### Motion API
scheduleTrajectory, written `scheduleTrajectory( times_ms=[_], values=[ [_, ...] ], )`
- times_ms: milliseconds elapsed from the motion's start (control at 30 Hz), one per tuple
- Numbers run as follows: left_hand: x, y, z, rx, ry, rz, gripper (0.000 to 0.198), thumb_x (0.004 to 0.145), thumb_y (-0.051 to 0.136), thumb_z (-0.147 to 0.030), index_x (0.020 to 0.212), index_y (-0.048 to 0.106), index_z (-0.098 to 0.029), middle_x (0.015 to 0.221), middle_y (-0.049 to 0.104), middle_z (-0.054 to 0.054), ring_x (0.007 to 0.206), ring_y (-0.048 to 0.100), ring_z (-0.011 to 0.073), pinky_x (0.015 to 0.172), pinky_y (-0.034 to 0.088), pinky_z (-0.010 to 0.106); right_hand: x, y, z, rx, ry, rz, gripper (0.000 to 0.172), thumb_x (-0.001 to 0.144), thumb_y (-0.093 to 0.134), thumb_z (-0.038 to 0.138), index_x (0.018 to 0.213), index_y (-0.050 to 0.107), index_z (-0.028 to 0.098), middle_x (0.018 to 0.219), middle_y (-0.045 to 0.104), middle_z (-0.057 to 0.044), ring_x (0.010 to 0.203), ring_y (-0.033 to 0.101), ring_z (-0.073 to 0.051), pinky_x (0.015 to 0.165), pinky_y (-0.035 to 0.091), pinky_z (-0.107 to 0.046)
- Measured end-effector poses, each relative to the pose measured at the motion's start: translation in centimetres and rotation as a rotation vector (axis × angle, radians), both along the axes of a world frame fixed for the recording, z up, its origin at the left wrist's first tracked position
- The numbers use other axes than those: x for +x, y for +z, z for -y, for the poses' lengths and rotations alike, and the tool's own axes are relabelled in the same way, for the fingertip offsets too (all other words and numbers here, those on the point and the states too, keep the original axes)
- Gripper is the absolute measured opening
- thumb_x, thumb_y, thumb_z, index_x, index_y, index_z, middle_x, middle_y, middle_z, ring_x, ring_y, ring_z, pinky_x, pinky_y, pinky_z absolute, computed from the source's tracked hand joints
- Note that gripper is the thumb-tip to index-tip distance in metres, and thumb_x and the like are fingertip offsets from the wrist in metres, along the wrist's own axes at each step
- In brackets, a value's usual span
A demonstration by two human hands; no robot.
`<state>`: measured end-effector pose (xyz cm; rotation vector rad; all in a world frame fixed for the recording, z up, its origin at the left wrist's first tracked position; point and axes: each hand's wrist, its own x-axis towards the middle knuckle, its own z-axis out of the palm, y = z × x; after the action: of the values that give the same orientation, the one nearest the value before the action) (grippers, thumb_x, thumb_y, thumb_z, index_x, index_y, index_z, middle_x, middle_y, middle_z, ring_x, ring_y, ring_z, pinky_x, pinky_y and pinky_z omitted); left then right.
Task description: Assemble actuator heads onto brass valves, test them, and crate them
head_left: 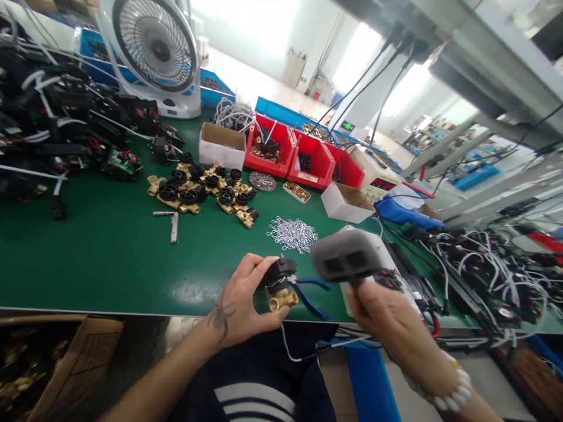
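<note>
My left hand [246, 305] is closed around a brass valve [281, 300] with a black top housing, at the front edge of the green bench. A white cable hangs below the valve. My right hand [378, 308] grips the handle of a grey mallet [345, 256]; its blocky head is blurred and raised to the right of the valve. Just behind the valve lie blue-handled pliers [313, 296], partly hidden by it. Further back is a heap of small silvery wire clips [292, 234]. A cluster of brass valves with black caps [189, 196] stands to the left.
A small metal T-shaped tool [174, 227] lies at left. Red bins [269, 170], a white box [347, 205] and a small tray of brass parts [297, 192] line the back. Cabled black units [497, 287] crowd the right; a fan [153, 53] stands at back left.
</note>
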<state>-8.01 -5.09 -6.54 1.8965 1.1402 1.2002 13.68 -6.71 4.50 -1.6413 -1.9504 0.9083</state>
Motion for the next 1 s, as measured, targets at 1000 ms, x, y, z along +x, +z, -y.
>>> scheduleTrajectory(
  times_ms=[1000],
  values=[
    [-0.18,0.29,-0.24,-0.017,-0.045,0.021,0.065,0.071,0.073,-0.027,0.131,0.049,-0.02,0.112,0.05,0.006,0.102,0.055,0.0206,0.092,0.05,0.034,-0.49,0.0,-0.51,0.061,0.05,0.099,0.06,0.093,0.029,0.071,0.057,0.041,0.023,0.049,0.038,0.003,0.043,0.032,-0.011,0.042,0.025,-0.027]
  ],
)
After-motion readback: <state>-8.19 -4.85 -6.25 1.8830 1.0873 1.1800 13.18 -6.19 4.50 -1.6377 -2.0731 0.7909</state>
